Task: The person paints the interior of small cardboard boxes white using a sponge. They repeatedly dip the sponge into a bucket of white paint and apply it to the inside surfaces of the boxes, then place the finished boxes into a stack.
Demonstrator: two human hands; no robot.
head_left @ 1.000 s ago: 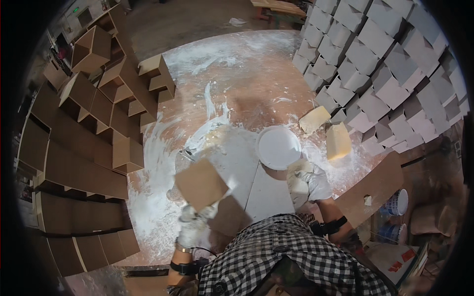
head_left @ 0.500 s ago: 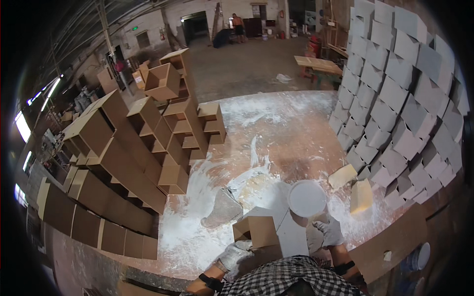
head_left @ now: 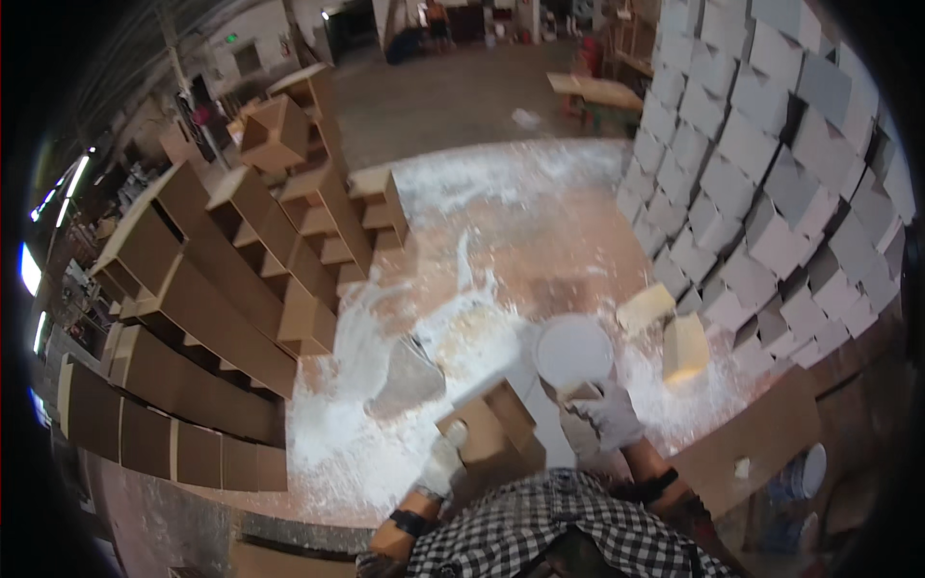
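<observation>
My left hand [head_left: 444, 464], in a whitish work glove, grips the left side of a small brown open-fronted cardboard-coloured box [head_left: 472, 435], which is tilted close to my body. In my right glove [head_left: 611, 416] is a pale beige, flat-looking pad [head_left: 578, 435]; its exact kind is unclear. That hand is closed round it, just below the near rim of a round white tub [head_left: 573, 352]. The tub's contents look white. Under the box and tub lies a pale board [head_left: 551, 422]. To the left, a grey, crumpled, cloth-like piece [head_left: 407, 378] rests on the white-smeared surface.
Two yellowish foam blocks [head_left: 685, 347] lie right of the tub. Brown boxes [head_left: 226, 289] are stacked along the left. A tall wall of whitish-grey boxes [head_left: 761, 193] rises on the right. Beyond stands a wooden bench [head_left: 595, 91]; another person [head_left: 436, 21] is far back.
The box has turned and tipped in my left hand, its opening now facing right. My right hand has risen nearer the tub with the pad. The whole view has shifted.
</observation>
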